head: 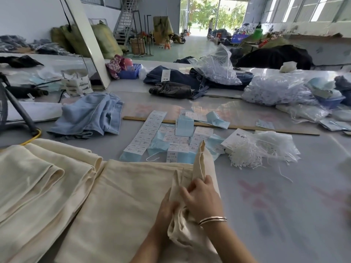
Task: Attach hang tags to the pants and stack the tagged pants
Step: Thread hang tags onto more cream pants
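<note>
Several cream pants [43, 179] lie folded in a soft pile at the left of the tabletop [284, 196], their edges rolled and overlapping. Just right of them another cream pair [121, 196] is spread flat, and at its right end both hands work the bunched waist. The left hand [167, 207] has its fingers curled under and around the gathered cloth; the right hand [203, 200], a bangle [212, 220] at its wrist, has its fingers clenched on a fold that stands up in a peak. Beyond the hands, sheets of printed hang tags [144, 133] and light blue tag cards [184, 126] lie in rows, with a wooden ruler [247, 128] behind them. Farther right sits a clear bag of white tag strings [252, 150], some spilling out.

The cloth looks limp, light and easy to crease, so it will sag wherever it is not supported. Best taken at the waistband or a belt loop, where the layers are thicker and give the fingers something firm. The strings look thin and likely to tangle; pulling one by its end seems wise.
</note>
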`<control>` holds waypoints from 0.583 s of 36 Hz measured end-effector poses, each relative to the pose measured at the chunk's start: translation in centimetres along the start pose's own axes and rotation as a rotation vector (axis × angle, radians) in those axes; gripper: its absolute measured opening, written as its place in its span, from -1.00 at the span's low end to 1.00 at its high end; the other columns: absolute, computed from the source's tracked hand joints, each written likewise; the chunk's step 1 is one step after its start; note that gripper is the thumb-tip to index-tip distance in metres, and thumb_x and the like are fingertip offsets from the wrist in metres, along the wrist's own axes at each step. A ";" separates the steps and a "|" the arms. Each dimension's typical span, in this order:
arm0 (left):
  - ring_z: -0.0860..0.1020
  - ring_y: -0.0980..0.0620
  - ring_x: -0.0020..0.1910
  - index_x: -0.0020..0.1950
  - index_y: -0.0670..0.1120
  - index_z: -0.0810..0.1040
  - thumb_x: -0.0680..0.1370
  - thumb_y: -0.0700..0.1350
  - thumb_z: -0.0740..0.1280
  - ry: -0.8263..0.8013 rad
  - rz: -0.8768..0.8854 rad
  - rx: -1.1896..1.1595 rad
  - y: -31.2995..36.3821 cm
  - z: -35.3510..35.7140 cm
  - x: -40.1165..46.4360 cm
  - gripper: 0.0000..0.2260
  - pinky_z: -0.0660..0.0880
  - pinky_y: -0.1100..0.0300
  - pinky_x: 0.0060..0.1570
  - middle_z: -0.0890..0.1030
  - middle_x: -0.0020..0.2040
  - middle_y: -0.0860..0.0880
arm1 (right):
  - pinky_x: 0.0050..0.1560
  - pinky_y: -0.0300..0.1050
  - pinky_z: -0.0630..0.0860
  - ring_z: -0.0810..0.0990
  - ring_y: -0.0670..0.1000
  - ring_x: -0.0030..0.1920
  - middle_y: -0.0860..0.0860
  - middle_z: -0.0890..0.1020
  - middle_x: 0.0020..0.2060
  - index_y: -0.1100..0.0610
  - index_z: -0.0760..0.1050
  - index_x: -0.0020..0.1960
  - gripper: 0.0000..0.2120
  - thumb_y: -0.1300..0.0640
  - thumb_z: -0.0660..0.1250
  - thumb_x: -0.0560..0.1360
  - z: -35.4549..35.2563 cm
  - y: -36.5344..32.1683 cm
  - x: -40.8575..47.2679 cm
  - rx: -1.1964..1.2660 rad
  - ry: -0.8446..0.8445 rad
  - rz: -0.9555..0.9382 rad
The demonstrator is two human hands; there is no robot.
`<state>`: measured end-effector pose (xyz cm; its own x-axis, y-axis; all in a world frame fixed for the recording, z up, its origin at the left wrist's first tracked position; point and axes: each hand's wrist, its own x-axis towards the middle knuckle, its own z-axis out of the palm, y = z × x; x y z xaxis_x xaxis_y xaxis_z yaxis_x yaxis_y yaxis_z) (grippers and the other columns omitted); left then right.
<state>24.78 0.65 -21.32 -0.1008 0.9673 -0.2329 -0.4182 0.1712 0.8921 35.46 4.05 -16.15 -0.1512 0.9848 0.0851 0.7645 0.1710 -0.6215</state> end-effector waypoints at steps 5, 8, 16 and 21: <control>0.49 -0.32 0.24 0.21 -0.36 0.53 0.61 -0.17 0.10 0.048 -0.050 -0.262 1.5 1.5 -1.2 -0.65 0.38 -0.16 0.32 0.47 0.23 -0.47 | -0.22 -0.14 0.32 0.42 0.03 -0.24 -0.07 0.29 -0.11 0.04 0.37 -0.09 -0.54 -0.35 0.27 0.36 0.0 -0.3 0.7 -0.111 -0.067 0.076; 0.52 -0.31 0.18 0.16 -0.31 0.58 0.55 -0.19 0.15 -0.002 -0.007 -0.302 1.2 1.4 -1.1 -0.68 0.45 -0.12 0.25 0.53 0.16 -0.44 | -0.19 -0.15 0.29 0.41 0.05 -0.23 -0.04 0.35 -0.10 0.05 0.39 -0.10 -0.69 -0.19 0.30 0.44 0.0 0.6 0.9 -0.062 -0.063 0.069; 0.56 -0.28 0.03 0.16 -0.36 0.41 0.41 -0.19 0.22 0.018 0.116 -0.162 -0.2 0.9 -0.3 -0.62 0.49 -0.07 0.07 0.55 0.07 -0.44 | -0.17 -0.28 0.35 0.49 -0.08 -0.19 -0.06 0.46 -0.24 0.06 0.49 -0.26 -0.84 0.22 0.41 0.45 0.1 3.7 -0.2 0.406 0.084 -0.039; 0.55 -0.20 -0.06 0.10 -0.35 0.41 0.42 -0.14 0.26 0.038 0.147 -0.082 -0.4 0.7 -0.4 -0.65 0.47 -0.03 -0.03 0.56 -0.05 -0.34 | -0.21 -0.26 0.37 0.45 -0.04 -0.27 0.01 0.48 -0.29 0.09 0.48 -0.30 -0.83 0.24 0.42 0.40 0.2 4.1 0.0 0.621 0.046 0.013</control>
<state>25.60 0.34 -21.32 -0.1997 0.9727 -0.1181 -0.4682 0.0112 0.8835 38.50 4.79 -18.86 -0.1064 0.9893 0.0999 0.2565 0.1243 -0.9585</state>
